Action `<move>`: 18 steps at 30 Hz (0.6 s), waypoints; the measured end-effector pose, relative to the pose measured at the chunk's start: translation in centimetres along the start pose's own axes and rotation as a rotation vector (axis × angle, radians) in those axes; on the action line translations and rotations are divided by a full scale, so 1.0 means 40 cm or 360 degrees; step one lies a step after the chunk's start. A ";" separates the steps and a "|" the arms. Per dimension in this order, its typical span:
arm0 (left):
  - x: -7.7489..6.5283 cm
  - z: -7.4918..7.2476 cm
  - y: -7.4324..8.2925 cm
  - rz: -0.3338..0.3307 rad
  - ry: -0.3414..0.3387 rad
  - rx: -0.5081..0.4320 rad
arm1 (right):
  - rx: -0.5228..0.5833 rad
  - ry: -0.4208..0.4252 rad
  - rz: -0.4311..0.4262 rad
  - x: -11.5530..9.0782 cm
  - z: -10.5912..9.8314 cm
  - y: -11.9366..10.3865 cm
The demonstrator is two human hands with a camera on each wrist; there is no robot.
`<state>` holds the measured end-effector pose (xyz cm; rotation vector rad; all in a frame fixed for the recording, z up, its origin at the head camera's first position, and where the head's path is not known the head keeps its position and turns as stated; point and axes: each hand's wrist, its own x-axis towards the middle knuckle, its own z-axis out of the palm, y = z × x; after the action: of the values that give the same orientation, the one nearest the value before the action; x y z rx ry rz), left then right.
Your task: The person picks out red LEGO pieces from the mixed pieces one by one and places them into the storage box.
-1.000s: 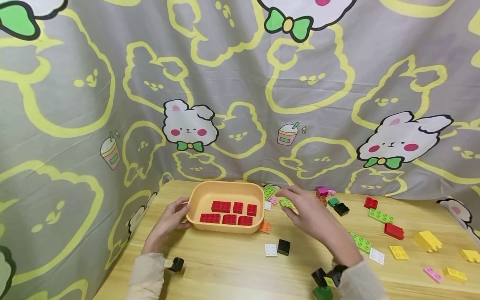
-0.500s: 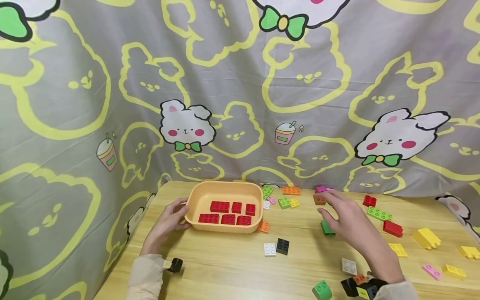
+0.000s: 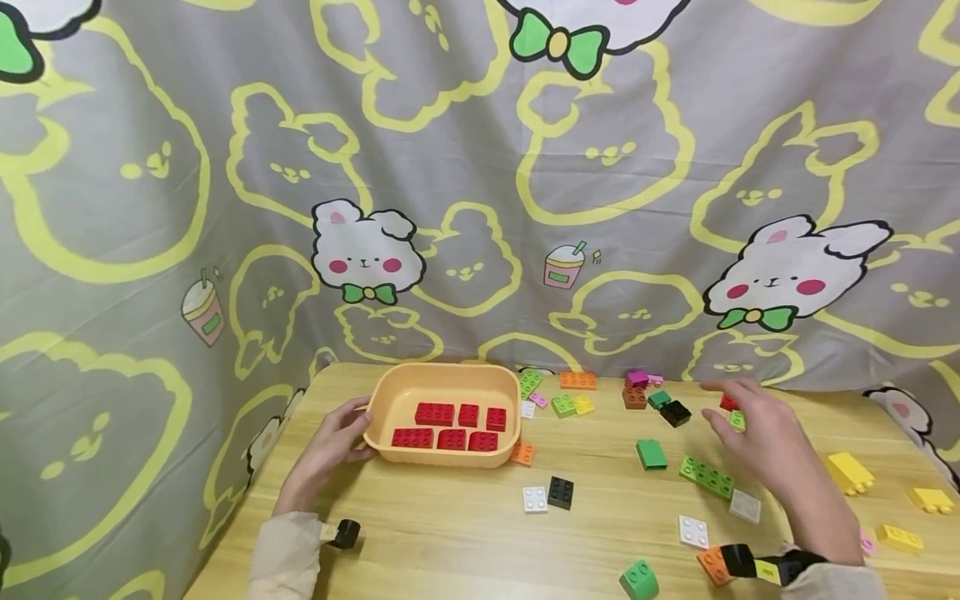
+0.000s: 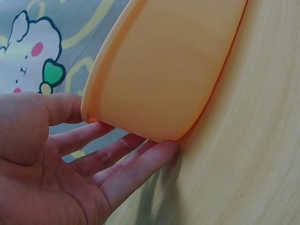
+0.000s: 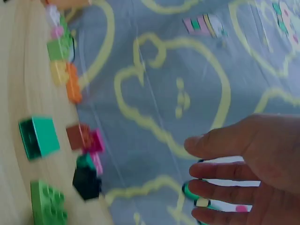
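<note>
On the table point(image 3: 427, 537), the long tray point(image 3: 442, 457) lies sideways, left hand point(image 3: 332, 444) gripping it, right hand point(image 3: 765, 432) relaxed.

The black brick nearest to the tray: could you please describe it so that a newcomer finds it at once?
Find the peach-coloured tray that the left hand grips. Out from its near right corner, a white brick and the black brick lie side by side. The second black brick, farther back, neighbours a teal brick; this one has white on its left.
</note>
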<state>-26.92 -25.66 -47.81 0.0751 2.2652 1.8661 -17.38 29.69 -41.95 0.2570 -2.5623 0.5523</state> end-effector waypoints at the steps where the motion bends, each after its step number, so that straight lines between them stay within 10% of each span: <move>1: 0.001 0.000 0.001 0.0002 -0.0006 0.0000 | -0.0010 -0.0018 0.0054 -0.006 -0.004 0.017; 18: 0.007 -0.002 0.002 -0.0013 0.0011 0.0031 | -0.0013 -0.0244 0.0371 -0.097 0.035 0.216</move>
<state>-27.22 -25.68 -47.77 0.0621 2.2850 1.8433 -17.09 37.18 -47.92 -0.0039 -2.7623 0.6279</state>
